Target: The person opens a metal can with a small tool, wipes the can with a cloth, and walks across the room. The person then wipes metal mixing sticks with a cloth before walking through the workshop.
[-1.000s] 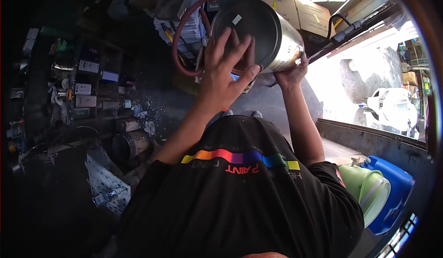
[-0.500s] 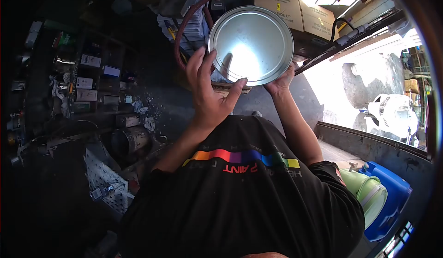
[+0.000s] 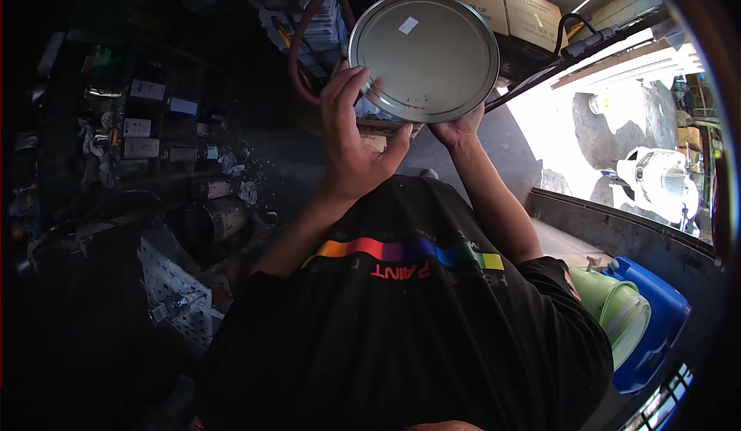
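Observation:
A round metal tin [image 3: 424, 57] is held up in front of my chest, its flat circular end facing me. A small white sticker lies near the top of that end, and dark specks show near its lower rim. My left hand [image 3: 351, 134] grips the lower left of the rim, thumb at the bottom edge and fingers along the left side. At the lower right, my right hand [image 3: 461, 128] supports the tin, with its fingers mostly hidden behind it. The tin's depth and far side are out of sight.
Behind the tin are cardboard boxes [image 3: 467, 3], a red hose [image 3: 296, 53] and stacked papers [image 3: 320, 26]. Shelves with small boxes [image 3: 141, 148] stand left, near a perforated metal plate [image 3: 176, 288]. A green bucket [image 3: 614, 307] and blue jerrycan [image 3: 656, 307] sit at the right.
The tin has tilted and moved slightly up in view. Its bright reflection is gone, and the white sticker now shows. Both hands have stayed at its lower edge.

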The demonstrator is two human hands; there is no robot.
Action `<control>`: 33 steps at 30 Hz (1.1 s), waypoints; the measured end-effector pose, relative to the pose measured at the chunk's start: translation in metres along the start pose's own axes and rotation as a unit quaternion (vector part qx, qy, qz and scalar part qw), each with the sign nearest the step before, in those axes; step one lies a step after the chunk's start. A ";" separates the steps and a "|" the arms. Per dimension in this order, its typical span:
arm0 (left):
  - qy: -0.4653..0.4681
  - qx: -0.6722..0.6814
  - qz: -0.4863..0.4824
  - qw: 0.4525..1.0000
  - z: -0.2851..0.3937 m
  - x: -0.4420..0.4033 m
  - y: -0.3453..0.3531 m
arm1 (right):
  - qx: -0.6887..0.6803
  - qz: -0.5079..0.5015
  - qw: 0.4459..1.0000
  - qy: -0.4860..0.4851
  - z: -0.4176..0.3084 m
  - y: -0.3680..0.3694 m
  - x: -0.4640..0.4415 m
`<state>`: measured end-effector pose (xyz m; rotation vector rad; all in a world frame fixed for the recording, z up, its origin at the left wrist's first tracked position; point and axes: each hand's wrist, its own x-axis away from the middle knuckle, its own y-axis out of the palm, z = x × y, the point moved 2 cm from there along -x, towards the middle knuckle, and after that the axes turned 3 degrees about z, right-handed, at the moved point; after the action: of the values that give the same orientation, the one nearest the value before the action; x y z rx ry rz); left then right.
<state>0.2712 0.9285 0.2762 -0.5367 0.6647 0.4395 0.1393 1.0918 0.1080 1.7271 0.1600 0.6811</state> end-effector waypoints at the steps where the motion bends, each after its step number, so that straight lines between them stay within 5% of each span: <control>1: -0.003 0.002 0.006 1.000 -0.001 0.000 0.000 | -0.026 -0.014 0.999 0.019 0.000 -0.002 0.002; 4: 0.032 -0.018 0.007 0.999 -0.010 0.002 -0.001 | -0.045 -0.022 0.998 0.048 -0.001 0.001 0.009; 11: -0.051 0.021 0.021 0.998 -0.027 -0.002 -0.001 | 0.057 0.041 0.996 0.055 0.001 0.018 0.030; 17: -0.251 0.196 0.079 0.945 -0.079 0.015 -0.002 | 0.121 -0.081 0.988 0.042 -0.016 0.030 0.047; 22: -0.366 0.182 0.094 0.908 -0.112 0.045 0.004 | 0.296 -0.057 0.953 0.015 -0.043 0.028 0.040; 24: -0.393 0.127 0.104 0.905 -0.132 0.073 0.016 | 0.443 -0.071 0.893 -0.040 -0.064 0.030 0.022; 26: -0.408 0.059 0.052 0.909 -0.144 0.102 0.019 | 0.690 0.010 0.703 -0.172 -0.083 0.033 0.008; 28: -0.404 -0.019 -0.060 0.913 -0.153 0.127 0.016 | 0.849 0.025 0.444 -0.286 -0.090 0.063 0.009; 31: -0.252 -0.183 -0.158 0.937 -0.183 0.175 0.013 | 0.877 -0.040 0.373 -0.299 -0.098 0.067 -0.011; 33: -0.309 -0.165 -0.209 0.913 -0.207 0.203 0.007 | 0.883 -0.053 0.332 -0.327 -0.103 0.077 -0.026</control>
<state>0.3164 0.8538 -0.0001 -0.7913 -0.1458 0.2893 0.0458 1.1464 0.1820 3.8288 0.5559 -1.0535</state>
